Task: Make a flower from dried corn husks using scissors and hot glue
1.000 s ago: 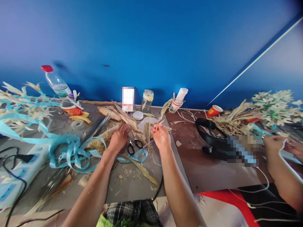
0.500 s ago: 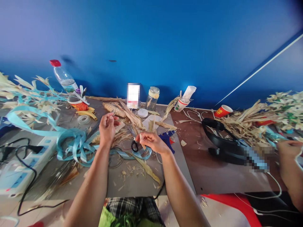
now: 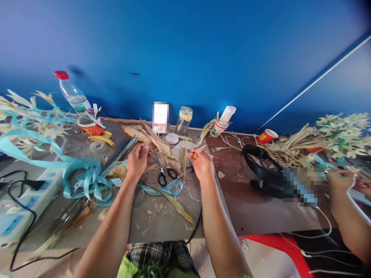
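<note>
My left hand (image 3: 138, 163) is above the table with its fingers curled together. What they pinch, if anything, is too small to make out. My right hand (image 3: 202, 164), apart from the left one, pinches a small pale piece of corn husk (image 3: 201, 147) at the fingertips. Between and below the hands lie black-handled scissors (image 3: 167, 175). Dried husks (image 3: 162, 148) and a corn cob (image 3: 136, 134) are just beyond them. Left of my left hand is a tangle of light-blue ribbon (image 3: 87, 177), beside a bundle of thin wires (image 3: 120, 148).
Along the blue wall stand a plastic bottle (image 3: 72, 92), a glass jar (image 3: 184, 119) and a white cup (image 3: 218, 129). A power strip (image 3: 31, 204) lies at left. On the right are a black headset-like strap (image 3: 261, 175), a red cup (image 3: 267, 136) and another person's hand (image 3: 339, 181).
My hands have moved farther apart, the right one shifting right and upward. More of the scissors shows now. The whole view has shifted slightly.
</note>
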{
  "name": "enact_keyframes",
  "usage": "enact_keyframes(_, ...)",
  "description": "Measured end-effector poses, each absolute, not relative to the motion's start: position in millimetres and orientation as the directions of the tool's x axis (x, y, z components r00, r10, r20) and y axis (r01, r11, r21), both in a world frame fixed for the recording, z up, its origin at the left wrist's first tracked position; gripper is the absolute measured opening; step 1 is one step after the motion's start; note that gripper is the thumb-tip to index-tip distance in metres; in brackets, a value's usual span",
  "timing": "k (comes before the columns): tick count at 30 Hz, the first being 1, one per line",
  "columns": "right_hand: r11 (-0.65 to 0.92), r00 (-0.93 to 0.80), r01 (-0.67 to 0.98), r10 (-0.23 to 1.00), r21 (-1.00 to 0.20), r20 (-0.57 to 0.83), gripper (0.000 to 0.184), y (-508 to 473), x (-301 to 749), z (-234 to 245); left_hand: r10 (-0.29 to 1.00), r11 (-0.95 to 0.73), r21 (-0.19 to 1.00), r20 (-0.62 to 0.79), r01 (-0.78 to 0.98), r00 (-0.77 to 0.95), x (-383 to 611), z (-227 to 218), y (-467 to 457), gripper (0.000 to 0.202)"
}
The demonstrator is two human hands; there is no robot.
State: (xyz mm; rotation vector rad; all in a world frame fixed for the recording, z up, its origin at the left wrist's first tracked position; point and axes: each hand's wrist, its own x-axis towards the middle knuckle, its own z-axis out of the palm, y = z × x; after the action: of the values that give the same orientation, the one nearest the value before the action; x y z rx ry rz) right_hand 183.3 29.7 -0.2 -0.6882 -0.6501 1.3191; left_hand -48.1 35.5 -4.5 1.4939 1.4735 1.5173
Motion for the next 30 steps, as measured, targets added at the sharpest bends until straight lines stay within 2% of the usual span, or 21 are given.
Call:
enact_keyframes(8,0.047,0.085,-0.580,0.996,-0.813,-0.003,0.011,29.7,180.9,-2.4,0.919,-0.374,0.715,0.371,0.591,0.133,-32.5,-18.2,33.3,0.023)
enact_keyframes(12,0.065,0.124,-0.521,0.992,-0.851,0.001,0.010,32.1,183.9,-4.1,0.904,-0.406,0.674,0.394,0.617,0.165,-31.8,-22.2,34.5,0.022)
enact_keyframes(19,0.088,0.229,-0.558,0.972,-0.825,-0.051,0.012,34.3,184.7,-6.9,0.887,-0.435,0.635,0.423,0.639,0.184,-31.5,-21.2,34.5,0.020)
enact_keyframes(21,0.065,0.250,-0.492,0.966,-0.868,-0.070,0.014,35.4,180.7,-10.4,0.883,-0.443,0.620,0.425,0.647,0.198,-31.3,-21.1,34.3,0.020)
enact_keyframes(24,0.032,0.247,-0.297,0.968,-0.954,-0.044,0.020,35.1,172.3,-15.3,0.877,-0.457,0.602,0.428,0.655,0.218,-31.1,-21.5,34.0,0.021)
enact_keyframes(27,0.025,0.144,-0.127,0.990,-0.992,0.006,0.024,30.5,162.8,-15.6,0.876,-0.461,0.601,0.424,0.654,0.227,-30.9,-22.6,33.9,0.021)
enact_keyframes(30,0.048,-0.014,-0.073,0.999,-0.996,0.050,0.021,22.5,153.4,-11.2,0.875,-0.464,0.596,0.422,0.656,0.236,-31.3,-23.8,34.5,0.021)
